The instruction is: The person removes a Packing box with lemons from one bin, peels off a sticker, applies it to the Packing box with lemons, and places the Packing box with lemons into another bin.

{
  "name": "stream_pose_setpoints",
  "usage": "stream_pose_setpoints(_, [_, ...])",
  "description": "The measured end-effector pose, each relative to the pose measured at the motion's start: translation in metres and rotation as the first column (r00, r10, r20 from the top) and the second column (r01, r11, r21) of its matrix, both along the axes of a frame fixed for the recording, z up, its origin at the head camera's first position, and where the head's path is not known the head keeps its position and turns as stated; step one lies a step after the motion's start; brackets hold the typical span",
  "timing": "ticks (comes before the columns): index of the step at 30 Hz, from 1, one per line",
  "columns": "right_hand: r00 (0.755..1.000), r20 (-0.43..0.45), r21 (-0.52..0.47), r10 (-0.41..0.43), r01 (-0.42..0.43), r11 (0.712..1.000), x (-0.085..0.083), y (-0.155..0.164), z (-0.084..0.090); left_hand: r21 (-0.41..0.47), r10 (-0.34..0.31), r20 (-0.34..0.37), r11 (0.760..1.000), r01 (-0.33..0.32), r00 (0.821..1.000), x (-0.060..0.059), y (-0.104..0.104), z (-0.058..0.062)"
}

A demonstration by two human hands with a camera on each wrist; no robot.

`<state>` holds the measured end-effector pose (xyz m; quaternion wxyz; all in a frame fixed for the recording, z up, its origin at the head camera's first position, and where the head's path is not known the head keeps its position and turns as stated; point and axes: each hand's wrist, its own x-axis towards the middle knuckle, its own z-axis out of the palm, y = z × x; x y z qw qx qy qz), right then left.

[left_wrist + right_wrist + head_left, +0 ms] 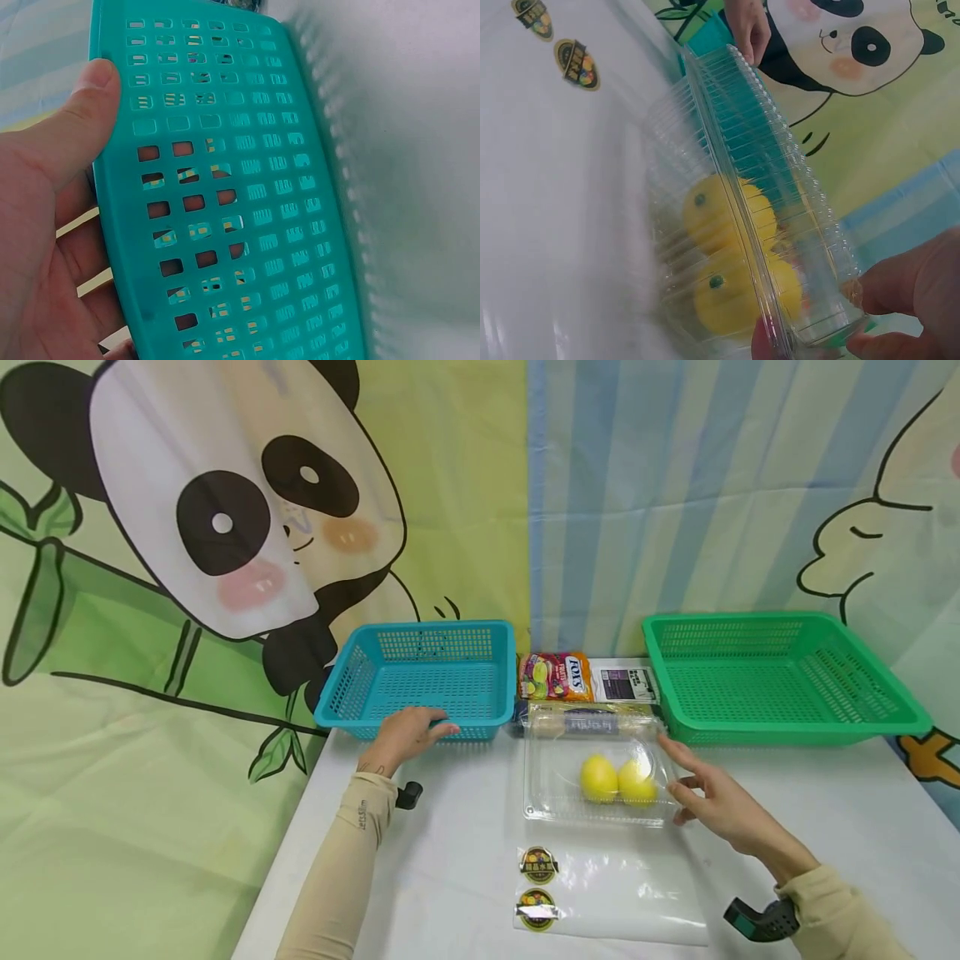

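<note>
Fingers of the left hand (408,735) are clamped on the blue basket's (442,685) near rim, at its six o'clock, thumb on the rim and the others showing through the holes from behind the wall. Those of the right hand (723,802) grip the box (555,781) at its three o'clock end. Inside it two lemons (598,778) sit side by side, toward four o'clock. Counting from the box, the blue basket stands at ten o'clock and the green basket (742,681) at two, their perforated floors in sight. Between them, around twelve, lie a candy bag (555,677) and a white packet (625,682). At six lies a clear sheet (622,877), two round stickers (538,865) along its nine o'clock side. White surface (450,860) runs between the left hand and the sheet; its edge slants down toward seven o'clock. Ribbed, transparent and catching glare, the box has a lid; whether that is fully down I cannot tell. Both lemons are bright yellow, each with a small green spot.
</note>
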<state>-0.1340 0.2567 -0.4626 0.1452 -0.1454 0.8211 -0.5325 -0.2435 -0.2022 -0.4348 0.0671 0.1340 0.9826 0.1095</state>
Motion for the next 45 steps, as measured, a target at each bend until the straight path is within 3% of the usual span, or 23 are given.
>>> stream_pose_setpoints(5, [1.000,0.019,0.021,-0.021,0.021,1.000,0.001,0.000,-0.006,0.010,-0.003,-0.015,1.000,0.003,1.000,0.002,0.000,0.000])
stream_pose_setpoints(8, [0.999,0.024,0.011,-0.038,0.037,0.999,0.001,-0.001,-0.008,0.040,-0.023,-0.100,0.999,0.027,0.995,0.006,0.001,-0.003])
stream_pose_setpoints(11, [0.997,-0.021,0.097,-0.070,0.072,0.993,0.003,-0.002,-0.005,0.115,-0.055,-0.272,0.989,0.089,0.961,0.019,0.007,-0.006])
stream_pose_setpoints(13, [0.985,-0.144,0.191,-0.100,0.126,0.973,0.006,-0.002,0.001,0.163,-0.082,-0.373,0.975,0.152,0.924,0.033,0.015,-0.008])
stream_pose_setpoints(15, [0.938,-0.318,0.258,-0.141,0.228,0.939,0.012,-0.006,0.011,0.206,-0.101,-0.384,0.960,0.192,0.918,0.050,0.027,-0.009])
stream_pose_setpoints(17, [0.845,-0.509,0.255,-0.168,0.334,0.908,0.018,-0.014,0.021,0.233,-0.132,-0.312,0.949,0.211,0.941,0.066,0.039,-0.014])
stream_pose_setpoints(18, [0.802,-0.571,0.226,-0.172,0.356,0.907,0.022,-0.021,0.025,0.243,-0.148,-0.249,0.947,0.210,0.957,0.073,0.044,-0.018])
stream_pose_setpoints(20, [0.759,-0.635,0.178,-0.142,0.323,0.930,0.029,-0.036,0.029,0.249,-0.178,-0.114,0.947,0.201,0.978,0.083,0.055,-0.030])
stream_pose_setpoints(22, [0.769,-0.637,0.166,-0.054,0.205,0.965,0.035,-0.051,0.026,0.256,-0.216,-0.019,0.943,0.213,0.976,0.090,0.063,-0.044])
stream_pose_setpoints(24, [0.820,-0.569,0.178,0.070,0.040,0.983,0.040,-0.065,0.017,0.265,-0.243,0.048,0.938,0.222,0.969,0.097,0.071,-0.056])
stream_pose_setpoints(27, [0.855,-0.459,0.205,0.242,-0.163,0.965,0.045,-0.080,-0.004,0.269,-0.271,0.092,0.933,0.238,0.958,0.105,0.082,-0.070])
stream_pose_setpoints(30, [0.847,-0.411,0.225,0.338,-0.266,0.938,0.047,-0.088,-0.026,0.266,-0.282,0.109,0.932,0.245,0.953,0.110,0.090,-0.077])
stream_pose_setpoints(35, [0.828,-0.426,0.278,0.363,-0.262,0.924,0.049,-0.096,-0.053,0.259,-0.312,0.108,0.926,0.276,0.944,0.117,0.101,-0.081])
stream_pose_setpoints(40, [0.849,-0.406,0.357,0.338,-0.193,0.914,0.053,-0.101,-0.062,0.218,-0.338,0.090,0.925,0.312,0.937,0.125,0.106,-0.081])
stream_pose_setpoints(45, [0.862,-0.408,0.370,0.301,-0.145,0.918,0.057,-0.102,-0.064,0.208,-0.338,0.072,0.925,0.317,0.938,0.129,0.108,-0.081])
